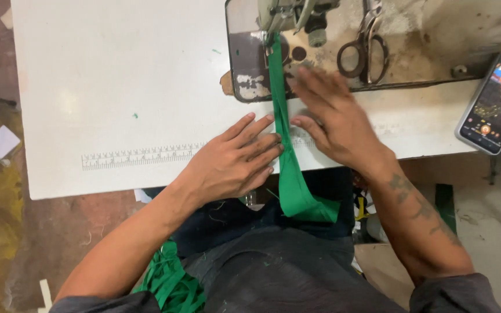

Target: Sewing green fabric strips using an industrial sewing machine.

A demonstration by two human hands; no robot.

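green fabric strip: runs from sewing machine foot across white counter, off the edge to lap | left hand: flat, fingers spread, fingertips touching strip's left edge | right hand: open, flat, pressing beside strip's right edge, blurred | scissors on machine bed | phone at right

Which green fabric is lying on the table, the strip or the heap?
The long green strip, running between the left hand and right hand toward the sewing machine. The green heap hangs below the table edge.
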